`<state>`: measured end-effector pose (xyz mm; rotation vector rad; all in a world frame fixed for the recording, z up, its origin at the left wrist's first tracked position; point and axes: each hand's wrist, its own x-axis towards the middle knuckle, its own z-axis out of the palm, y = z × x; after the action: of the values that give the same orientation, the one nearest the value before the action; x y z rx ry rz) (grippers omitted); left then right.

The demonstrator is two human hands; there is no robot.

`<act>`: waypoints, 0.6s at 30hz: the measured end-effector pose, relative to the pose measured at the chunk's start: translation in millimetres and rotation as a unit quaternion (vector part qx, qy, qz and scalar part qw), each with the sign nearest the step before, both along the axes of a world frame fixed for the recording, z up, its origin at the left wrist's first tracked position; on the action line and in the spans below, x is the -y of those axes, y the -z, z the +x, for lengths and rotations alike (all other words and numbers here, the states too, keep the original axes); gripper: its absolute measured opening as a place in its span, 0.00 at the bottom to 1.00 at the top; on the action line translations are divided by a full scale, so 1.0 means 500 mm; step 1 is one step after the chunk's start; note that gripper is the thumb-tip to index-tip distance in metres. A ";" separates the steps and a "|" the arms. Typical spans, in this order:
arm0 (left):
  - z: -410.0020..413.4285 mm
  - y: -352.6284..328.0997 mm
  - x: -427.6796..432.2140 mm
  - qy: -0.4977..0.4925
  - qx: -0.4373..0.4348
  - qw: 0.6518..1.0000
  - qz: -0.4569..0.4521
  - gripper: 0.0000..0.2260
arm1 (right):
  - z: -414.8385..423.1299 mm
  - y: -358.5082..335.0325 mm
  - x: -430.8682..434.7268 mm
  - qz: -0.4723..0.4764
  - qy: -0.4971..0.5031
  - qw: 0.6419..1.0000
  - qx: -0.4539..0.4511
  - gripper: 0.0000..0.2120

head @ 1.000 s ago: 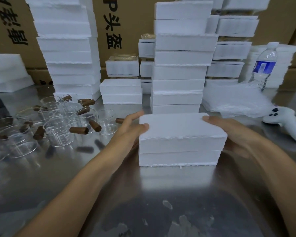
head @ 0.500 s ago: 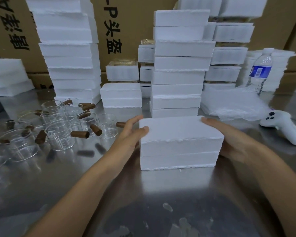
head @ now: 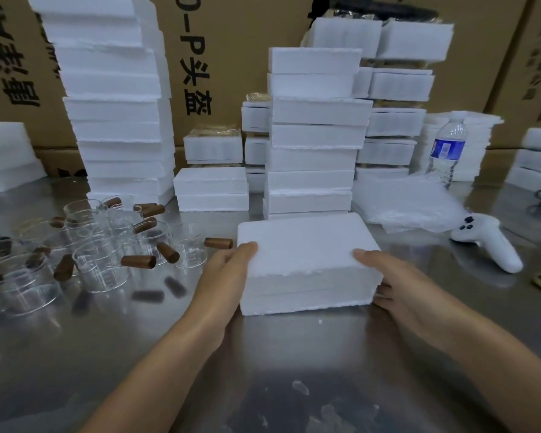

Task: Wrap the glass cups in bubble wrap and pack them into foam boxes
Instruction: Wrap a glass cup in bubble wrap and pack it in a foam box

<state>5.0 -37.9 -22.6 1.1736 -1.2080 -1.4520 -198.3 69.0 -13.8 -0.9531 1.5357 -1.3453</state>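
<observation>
Foam box [head: 306,260], closed with its lid on, sits centre frame on the metal table [head: 263,370], held at both ends. Left hand [head: 228,276] grips the left end, thumb on the top edge, other fingers hidden behind the side. Right hand [head: 397,282] grips the right end, thumb on top, fingers curled against the side wall. Glass cups [head: 100,264] with brown handles [head: 138,261] cluster at middle left, unwrapped and apart from the box. Bubble wrap [head: 409,201] lies flat at middle right, with a water bottle [head: 447,151] behind it and a white controller [head: 487,248] just beside it. Foam box stacks [head: 313,135] rise behind the held box and at upper left, cardboard cartons [head: 225,57] behind them.
</observation>
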 end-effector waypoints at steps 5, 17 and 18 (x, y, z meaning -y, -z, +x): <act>0.017 -0.017 -0.017 0.027 -0.067 0.997 -0.001 0.13 | 0.032 -0.021 0.008 -0.038 0.032 0.996 0.072 0.31; 0.025 -0.017 0.001 0.127 -0.373 0.911 0.117 0.21 | -0.012 -0.327 0.067 -0.216 0.133 0.954 0.158 0.13; 0.023 -0.013 0.003 0.124 -0.360 0.917 0.119 0.20 | -0.015 -0.357 0.083 -0.222 0.142 0.952 0.155 0.13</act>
<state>16.3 -39.4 -16.1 0.5320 -0.6810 -2.0259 -205.6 27.7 164.9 -0.7475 1.1806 -2.0015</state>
